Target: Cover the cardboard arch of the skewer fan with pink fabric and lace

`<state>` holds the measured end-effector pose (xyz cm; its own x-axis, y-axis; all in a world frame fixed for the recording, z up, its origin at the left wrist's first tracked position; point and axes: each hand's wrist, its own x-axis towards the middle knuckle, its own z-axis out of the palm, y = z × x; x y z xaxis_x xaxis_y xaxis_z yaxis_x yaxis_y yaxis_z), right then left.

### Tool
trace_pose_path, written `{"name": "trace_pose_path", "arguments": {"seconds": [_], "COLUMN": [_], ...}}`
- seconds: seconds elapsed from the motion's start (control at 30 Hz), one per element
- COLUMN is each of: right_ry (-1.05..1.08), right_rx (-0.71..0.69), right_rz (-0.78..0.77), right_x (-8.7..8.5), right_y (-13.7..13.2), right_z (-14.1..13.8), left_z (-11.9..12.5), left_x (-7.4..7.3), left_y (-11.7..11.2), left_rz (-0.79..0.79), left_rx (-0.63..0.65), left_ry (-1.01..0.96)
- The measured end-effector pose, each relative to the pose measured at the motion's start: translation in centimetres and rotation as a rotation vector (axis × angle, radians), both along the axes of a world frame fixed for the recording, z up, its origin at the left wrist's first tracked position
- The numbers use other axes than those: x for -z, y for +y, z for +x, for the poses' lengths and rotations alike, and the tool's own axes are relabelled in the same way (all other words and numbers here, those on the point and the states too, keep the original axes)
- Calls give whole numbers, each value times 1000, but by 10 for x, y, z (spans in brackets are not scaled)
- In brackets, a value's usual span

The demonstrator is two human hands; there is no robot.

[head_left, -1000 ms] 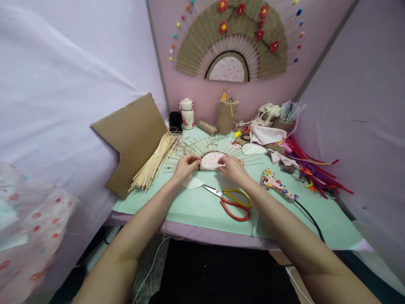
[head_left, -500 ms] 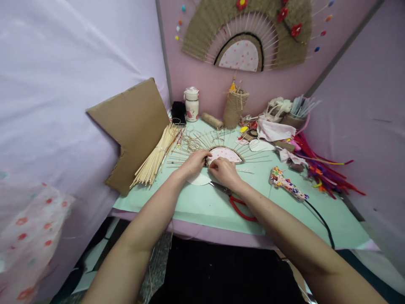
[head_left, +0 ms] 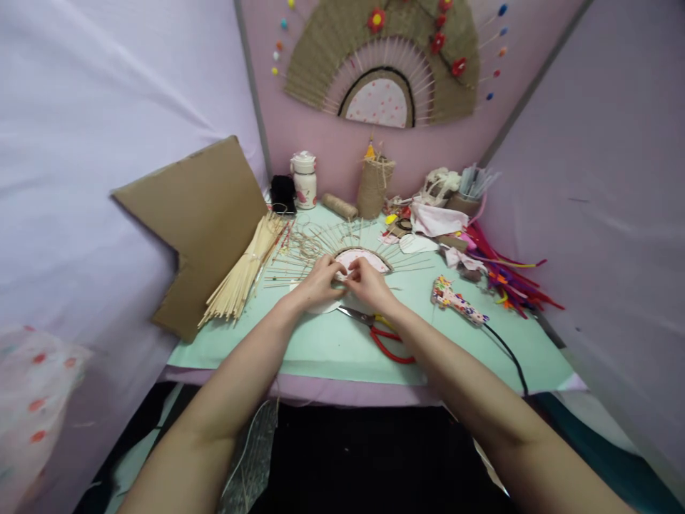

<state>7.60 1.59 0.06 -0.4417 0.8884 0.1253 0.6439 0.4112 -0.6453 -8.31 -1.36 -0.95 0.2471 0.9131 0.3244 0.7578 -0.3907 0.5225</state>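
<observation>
A small fan lies on the table, its thin sticks spread around a white half-circle with pink dots (head_left: 369,258) and a brown, dark-edged rim. At the lower left end of this half-circle, my left hand (head_left: 322,281) has its thumb and fingers curled together. My right hand (head_left: 369,284) meets it from the right in a pinch, fingertips almost touching the left ones. What the fingertips hold is too small to make out. Red-handled scissors (head_left: 386,343) lie partly under my right forearm, blades towards my hands. A white paper piece (head_left: 324,308) sits beneath my left hand.
Left of the fan are a bundle of sticks (head_left: 238,278) and bent cardboard (head_left: 198,221). A patterned glue gun (head_left: 459,301) with a black cord lies right. Behind stand a bottle (head_left: 305,182), twine cone (head_left: 374,187), fabric scraps (head_left: 436,218) and pipe cleaners (head_left: 503,275).
The whole view has shifted, so things appear further left. My right hand's fingertips have risen towards my left fingertips, and both hands now pinch close together at the half-circle's lower edge.
</observation>
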Motion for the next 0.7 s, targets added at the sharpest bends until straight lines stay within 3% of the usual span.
{"name": "trace_pose_path", "arguments": {"seconds": [0.17, 0.23, 0.33, 0.4, 0.47, 0.5, 0.57, 0.7], "right_ry": [127, 142, 4, -219, -472, -563, -630, -575], "right_rx": [-46, -62, 3, 201, 384, 403, 357, 320], "right_rz": [8, 90, 292, 281, 140, 52, -42, -32], "right_x": [-18, -29, -37, -33, -22, -16, -3, 14], "right_y": [-6, -10, -11, -7, 0, 3, 7, 10], "right_z": [-8, 17, 94, 156, 206, 224, 244, 242], "left_z": [8, 7, 4, 2, 1, 1, 2, 1], "left_x": [8, 7, 3, 1, 0, -1, -5, -15], "left_y": [8, 11, 14, 15, 16, 16, 15, 11], "left_rz": [41, 34, -35, -105, -183, -226, -319, -432], "left_rx": [-190, -233, -309, -353, -387, -397, -395, -395], "left_ry": [-59, -139, -354, -482, -629, -724, -954, -1204]}}
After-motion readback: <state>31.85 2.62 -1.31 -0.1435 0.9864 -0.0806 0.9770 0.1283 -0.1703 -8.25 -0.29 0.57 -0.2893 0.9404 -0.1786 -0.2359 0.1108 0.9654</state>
